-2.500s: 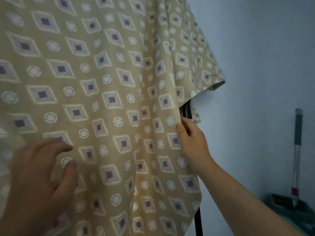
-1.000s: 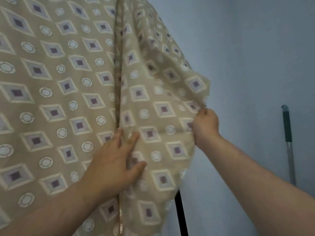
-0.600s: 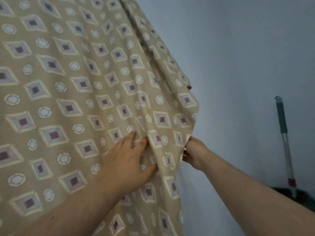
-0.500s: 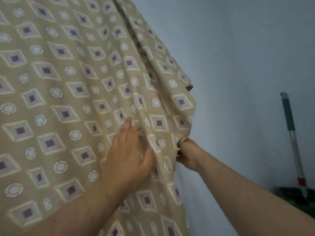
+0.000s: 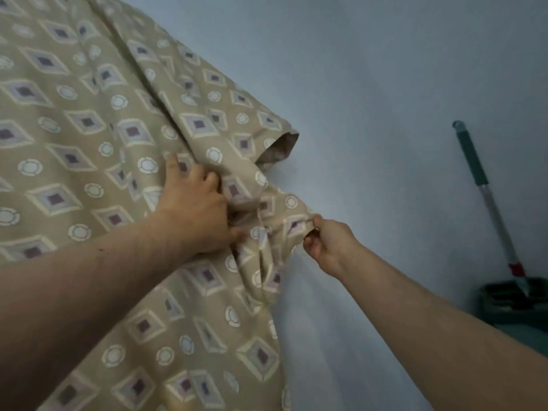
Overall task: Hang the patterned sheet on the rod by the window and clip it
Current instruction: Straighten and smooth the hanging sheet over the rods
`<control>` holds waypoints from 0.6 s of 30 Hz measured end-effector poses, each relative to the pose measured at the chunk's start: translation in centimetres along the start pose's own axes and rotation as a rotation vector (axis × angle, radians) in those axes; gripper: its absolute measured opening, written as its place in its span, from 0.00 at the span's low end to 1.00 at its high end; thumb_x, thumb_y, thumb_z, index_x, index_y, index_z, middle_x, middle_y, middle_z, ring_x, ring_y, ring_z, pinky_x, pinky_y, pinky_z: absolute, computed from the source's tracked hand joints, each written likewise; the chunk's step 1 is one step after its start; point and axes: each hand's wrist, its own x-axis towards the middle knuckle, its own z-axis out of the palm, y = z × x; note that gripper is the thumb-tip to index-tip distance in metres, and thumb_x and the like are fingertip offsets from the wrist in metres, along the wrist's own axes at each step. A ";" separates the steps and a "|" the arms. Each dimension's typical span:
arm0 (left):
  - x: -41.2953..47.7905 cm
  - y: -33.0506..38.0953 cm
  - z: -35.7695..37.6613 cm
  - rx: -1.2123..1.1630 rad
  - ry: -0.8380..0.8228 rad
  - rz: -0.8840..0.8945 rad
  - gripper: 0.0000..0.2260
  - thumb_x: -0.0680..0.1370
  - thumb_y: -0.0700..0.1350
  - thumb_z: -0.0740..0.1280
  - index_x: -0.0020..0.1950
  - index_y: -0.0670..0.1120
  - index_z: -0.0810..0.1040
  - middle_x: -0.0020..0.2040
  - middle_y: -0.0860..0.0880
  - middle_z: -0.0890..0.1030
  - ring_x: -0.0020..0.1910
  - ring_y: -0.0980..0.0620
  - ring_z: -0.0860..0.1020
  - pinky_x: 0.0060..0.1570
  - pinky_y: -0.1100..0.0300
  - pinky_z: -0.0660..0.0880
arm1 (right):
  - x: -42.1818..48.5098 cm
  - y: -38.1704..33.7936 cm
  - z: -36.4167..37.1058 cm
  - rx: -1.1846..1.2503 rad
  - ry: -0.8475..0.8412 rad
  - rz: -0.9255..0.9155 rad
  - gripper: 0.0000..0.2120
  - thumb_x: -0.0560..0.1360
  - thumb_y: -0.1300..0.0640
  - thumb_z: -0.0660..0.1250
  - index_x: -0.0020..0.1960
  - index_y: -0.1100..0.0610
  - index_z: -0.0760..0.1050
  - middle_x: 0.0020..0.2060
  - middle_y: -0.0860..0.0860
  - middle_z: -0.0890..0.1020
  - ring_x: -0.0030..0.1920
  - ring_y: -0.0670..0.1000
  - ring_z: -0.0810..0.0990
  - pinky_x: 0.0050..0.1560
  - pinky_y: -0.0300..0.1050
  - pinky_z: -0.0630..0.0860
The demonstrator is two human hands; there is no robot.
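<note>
The patterned sheet [image 5: 89, 149], tan with purple diamonds and white circles, hangs across the left of the view and drapes down in folds. My left hand [image 5: 195, 209] presses on the cloth and bunches a fold near the sheet's right edge. My right hand [image 5: 329, 241] pinches that right edge and pulls it out to the right. A loose corner [image 5: 281, 143] of the sheet sticks out above both hands. The rod and any clip are hidden from view.
A pale blue wall [image 5: 385, 99] fills the right side. A mop with a green and silver handle [image 5: 486, 203] leans on it at far right, standing in a dark green bucket [image 5: 513, 301].
Both hands have shifted along the sheet's right edge. The left hand went from flat on the cloth to gripping a fold, and the right hand has drawn the edge farther right.
</note>
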 end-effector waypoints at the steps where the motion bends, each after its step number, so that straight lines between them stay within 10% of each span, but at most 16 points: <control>1: 0.3 0.1 -0.1 -0.032 -0.004 -0.036 0.38 0.70 0.75 0.52 0.69 0.50 0.73 0.66 0.46 0.70 0.68 0.42 0.64 0.68 0.31 0.53 | -0.1 -0.4 -0.4 0.016 0.016 -0.005 0.10 0.82 0.61 0.59 0.45 0.61 0.75 0.35 0.54 0.78 0.29 0.47 0.71 0.23 0.35 0.72; 6: 1.2 -0.5 0.0 -0.417 0.246 -0.046 0.11 0.72 0.42 0.67 0.54 0.43 0.76 0.54 0.41 0.72 0.51 0.38 0.75 0.46 0.48 0.74 | -0.3 -2.0 -1.9 0.063 0.029 -0.053 0.10 0.81 0.66 0.60 0.43 0.65 0.75 0.36 0.56 0.78 0.27 0.47 0.72 0.21 0.34 0.71; 12: 1.9 -5.5 2.1 -0.305 0.392 -0.076 0.13 0.66 0.40 0.73 0.51 0.44 0.82 0.45 0.39 0.76 0.45 0.35 0.76 0.35 0.50 0.74 | 1.0 -4.4 -3.6 0.078 0.264 -0.107 0.05 0.76 0.69 0.65 0.43 0.64 0.77 0.36 0.57 0.79 0.27 0.50 0.75 0.22 0.36 0.72; 14: 1.9 -5.5 2.5 -0.273 0.351 0.003 0.12 0.63 0.38 0.74 0.45 0.44 0.84 0.41 0.39 0.77 0.42 0.35 0.77 0.34 0.47 0.77 | 2.3 -4.7 -4.0 0.141 0.300 -0.076 0.07 0.77 0.70 0.61 0.46 0.64 0.77 0.39 0.58 0.81 0.31 0.52 0.77 0.30 0.40 0.78; 18: 2.1 -4.0 2.5 -0.297 0.362 0.017 0.10 0.61 0.36 0.73 0.40 0.44 0.83 0.38 0.41 0.75 0.39 0.37 0.76 0.34 0.52 0.73 | 0.2 -2.9 -3.7 -0.513 0.276 -0.506 0.10 0.80 0.51 0.61 0.57 0.56 0.70 0.57 0.57 0.76 0.55 0.55 0.79 0.61 0.49 0.77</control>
